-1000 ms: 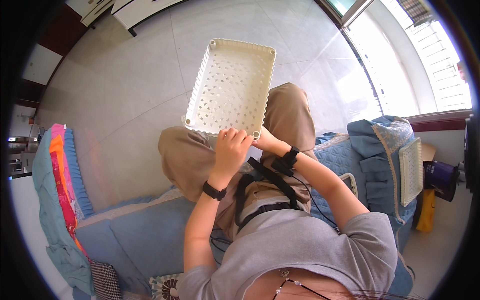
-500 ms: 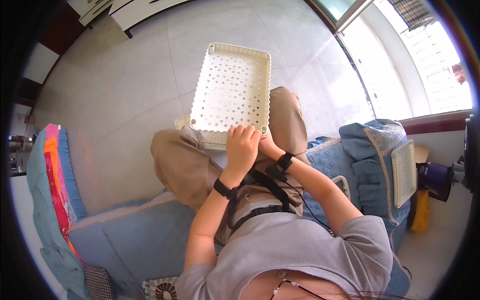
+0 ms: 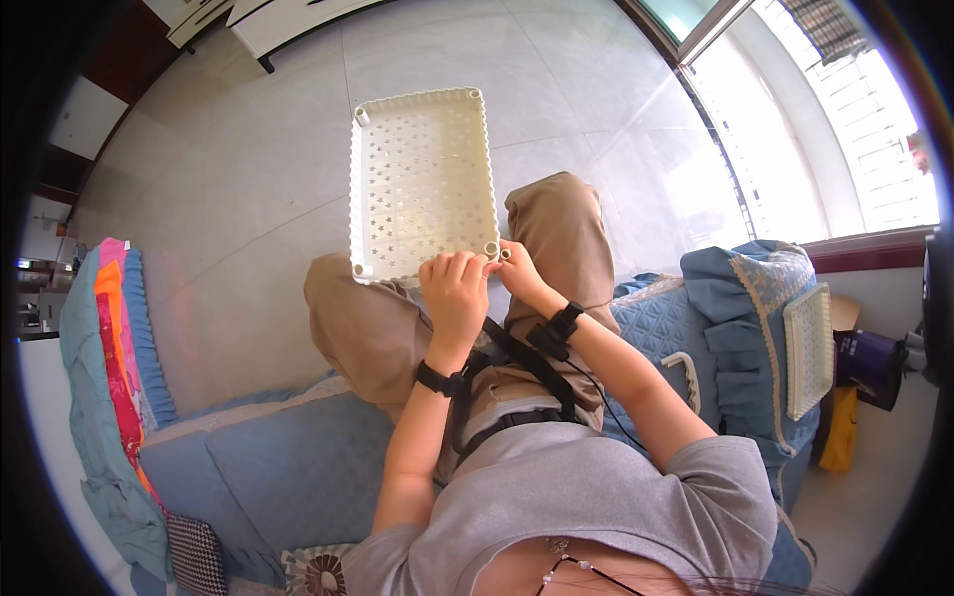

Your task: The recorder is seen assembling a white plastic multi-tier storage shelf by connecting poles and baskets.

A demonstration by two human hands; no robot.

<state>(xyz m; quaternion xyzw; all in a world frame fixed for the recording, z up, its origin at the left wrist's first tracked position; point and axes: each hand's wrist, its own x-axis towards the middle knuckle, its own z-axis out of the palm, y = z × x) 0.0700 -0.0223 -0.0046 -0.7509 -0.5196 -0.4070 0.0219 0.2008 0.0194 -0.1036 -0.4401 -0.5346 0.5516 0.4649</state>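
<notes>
Two-handed work on a cream plastic tray (image 3: 422,189), rect., w/ scalloped rim, star-shaped cutouts in base and round hollow sockets at corners. Held out in front of the lap, open side toward the camera, near L corner overlapping the L knee (image 3: 348,308) in this view, tiled floor (image 3: 238,189) beyond. L hand (image 3: 455,286) clamped on the tray's near rim, close to the near R corner, fingers curled over the edge, thumb hidden. R hand (image 3: 522,278) just beside that same corner, pinched on a small cream tube (image 3: 506,254), round hollow end showing, remainder out of sight in the grip. Tube v. near the corner socket (image 3: 491,249); touching or apart, cannot tell from this angle.

Also in shot: black wristband on each arm, tan trousers (image 3: 373,338), grey tee (image 3: 606,487), black straps (image 3: 537,353) across lap. Seated on a blue quilted sofa (image 3: 298,447), w/ a curved cream pc. (image 3: 688,377) lying to the R. Farther R, a second cream tray (image 3: 810,353) on edge against blue frilled fabric (image 3: 730,298), near a purple container (image 3: 870,370). Far L, multicol. bedding (image 3: 114,387) over the sofa end. Bkgd.: white cabinet (image 3: 288,25) up top, barred window (image 3: 865,129) upper R.
</notes>
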